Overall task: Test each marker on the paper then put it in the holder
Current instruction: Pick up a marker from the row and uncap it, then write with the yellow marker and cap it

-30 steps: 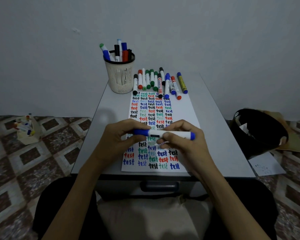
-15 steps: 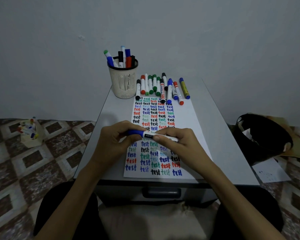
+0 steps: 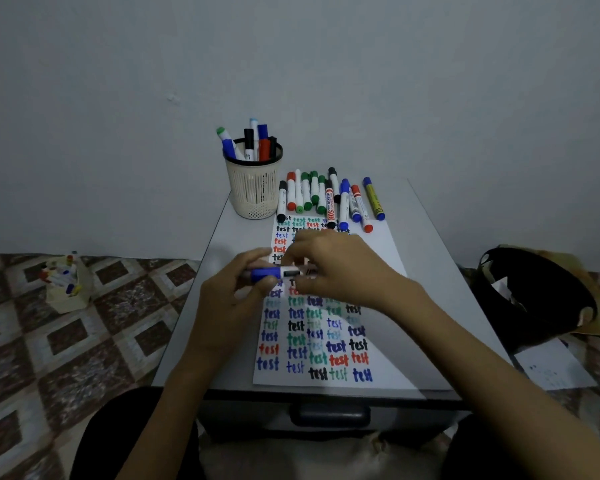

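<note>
A blue-capped white marker [image 3: 280,272] lies level between both hands above the paper. My left hand [image 3: 234,299] grips its blue cap end. My right hand [image 3: 340,268] curls around its white barrel, hiding the other end. The white paper [image 3: 388,244] on the small grey table is covered with rows of "test" in blue, red, green and black. A cream mesh holder [image 3: 253,188] at the table's back left has several markers standing in it. Several loose markers [image 3: 329,199] lie in a row beside the holder, at the paper's far edge.
The grey table [image 3: 440,268] stands against a plain wall and has a drawer handle [image 3: 329,414] at its front. A black bag [image 3: 534,299] and loose paper lie on the floor to the right. A small box of markers [image 3: 65,282] sits on the tiled floor to the left.
Both hands have carried the blue marker away from me, up the paper toward the holder. My right hand has slid further over the barrel, covering its far blue end.
</note>
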The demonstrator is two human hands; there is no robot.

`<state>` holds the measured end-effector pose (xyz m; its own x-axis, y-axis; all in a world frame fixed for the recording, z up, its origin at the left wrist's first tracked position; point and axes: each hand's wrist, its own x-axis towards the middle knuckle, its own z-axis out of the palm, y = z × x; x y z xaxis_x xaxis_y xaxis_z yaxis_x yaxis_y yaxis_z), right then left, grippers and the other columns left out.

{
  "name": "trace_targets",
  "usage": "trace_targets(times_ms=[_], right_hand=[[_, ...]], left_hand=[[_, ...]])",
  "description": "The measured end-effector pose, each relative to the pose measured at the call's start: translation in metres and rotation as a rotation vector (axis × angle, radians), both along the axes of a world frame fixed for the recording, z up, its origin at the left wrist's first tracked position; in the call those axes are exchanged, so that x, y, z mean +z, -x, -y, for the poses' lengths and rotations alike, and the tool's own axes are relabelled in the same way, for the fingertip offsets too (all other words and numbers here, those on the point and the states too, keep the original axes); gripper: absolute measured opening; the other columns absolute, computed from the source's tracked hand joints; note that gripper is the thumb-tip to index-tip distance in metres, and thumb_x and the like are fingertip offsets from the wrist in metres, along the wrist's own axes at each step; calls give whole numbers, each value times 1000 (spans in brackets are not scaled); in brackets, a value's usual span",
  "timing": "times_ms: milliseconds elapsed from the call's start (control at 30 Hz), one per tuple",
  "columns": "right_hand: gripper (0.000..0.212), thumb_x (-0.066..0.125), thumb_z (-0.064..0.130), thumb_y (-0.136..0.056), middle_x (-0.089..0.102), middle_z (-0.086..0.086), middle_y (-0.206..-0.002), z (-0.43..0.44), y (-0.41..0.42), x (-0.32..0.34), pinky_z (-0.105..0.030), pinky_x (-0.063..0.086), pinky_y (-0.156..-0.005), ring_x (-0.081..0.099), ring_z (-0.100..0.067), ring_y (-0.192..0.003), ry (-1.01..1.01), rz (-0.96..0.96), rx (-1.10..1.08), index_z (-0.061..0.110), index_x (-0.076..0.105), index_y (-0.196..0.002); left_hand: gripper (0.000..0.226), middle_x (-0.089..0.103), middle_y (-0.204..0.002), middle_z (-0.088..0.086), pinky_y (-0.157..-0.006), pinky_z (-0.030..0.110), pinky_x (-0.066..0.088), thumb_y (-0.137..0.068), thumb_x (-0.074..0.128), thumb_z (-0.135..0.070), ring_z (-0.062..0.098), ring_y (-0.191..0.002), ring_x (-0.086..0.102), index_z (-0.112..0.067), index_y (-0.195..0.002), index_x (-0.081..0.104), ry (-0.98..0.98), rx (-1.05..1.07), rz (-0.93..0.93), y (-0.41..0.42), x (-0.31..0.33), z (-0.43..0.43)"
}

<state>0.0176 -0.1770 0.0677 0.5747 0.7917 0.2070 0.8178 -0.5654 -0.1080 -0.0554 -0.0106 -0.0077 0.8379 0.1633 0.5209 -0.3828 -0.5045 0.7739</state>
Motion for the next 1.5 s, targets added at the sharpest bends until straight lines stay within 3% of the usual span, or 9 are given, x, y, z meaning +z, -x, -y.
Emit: trace_targets(times_ms=[167,300,400,700,900,1033,1167,1300,1500], right_hand=[[21,70,21,-82,62,6,-89,-26,-54,29,-19,45,-62,57,-5,-73,-318,-53,-188,17,65,-102],[39,69,7,-82,61,1,-79,-54,-88,63,-24,56,-64,63,-10,-67,-1002,-80,-179,9,53,-118],[62,65,1,-84,57,1,-76,-76,-110,72,-19,55,-61,61,-9,-62,-1181,51,-172,9,37,-139],[38,55,18,-91,63,-6,-92,-101,-144,19,-32,45,-69,57,-22,-87,-630,176,-390,17,52,-129],[33,46,24,-99,57,-6,-117,-67,-150,6,-29,43,-82,50,-17,-107,-750,127,-345,20,58,-129],[35,45,7,-94,57,-12,-126,-1,-169,-12,-39,48,-89,53,-27,-115,-688,61,-797,14,59,-125],[30,58,31,-90,62,-14,-114,57,-177,-46,-40,48,-86,55,-30,-107,-407,-137,-1078,7,63,-108],[28,60,30,-91,68,-14,-92,70,-175,-52,-31,46,-64,57,-21,-76,-437,-233,-1027,3,67,-91],[18,55,15,-94,62,-9,-101,76,-176,-45,-32,44,-66,54,-20,-80,-704,-295,-1057,3,63,-106]], left_hand=[[57,36,-146,-4,-113,38,25,-92,41,-44,-2,-127,25,-22,-144,30,-165,172,-251,-6,-10,6],[65,27,-152,-5,-117,31,1,-89,23,-52,2,-139,16,-20,-146,25,-426,143,-318,-6,-12,10],[72,26,-152,-7,-118,32,1,-85,13,-60,5,-141,15,-22,-145,28,-513,142,-343,-7,-16,8],[75,27,-152,-9,-118,33,3,-82,9,-60,5,-141,17,-23,-144,31,-558,177,-325,-9,-18,7],[75,28,-151,-9,-118,31,3,-82,11,-60,5,-140,18,-23,-144,31,-535,175,-325,-7,-17,8],[77,28,-151,-9,-118,32,4,-81,11,-61,4,-140,18,-23,-144,31,-523,164,-331,-7,-16,8],[76,29,-151,-8,-118,32,5,-81,11,-60,5,-140,19,-23,-144,31,-552,163,-333,-9,-18,6],[80,25,-153,-8,-117,31,1,-80,9,-67,5,-141,15,-24,-145,27,-574,161,-356,-8,-17,8],[84,2,-157,-11,-117,38,-6,-73,3,-80,4,-143,-3,-39,-146,8,-678,140,-418,-3,-9,13]])
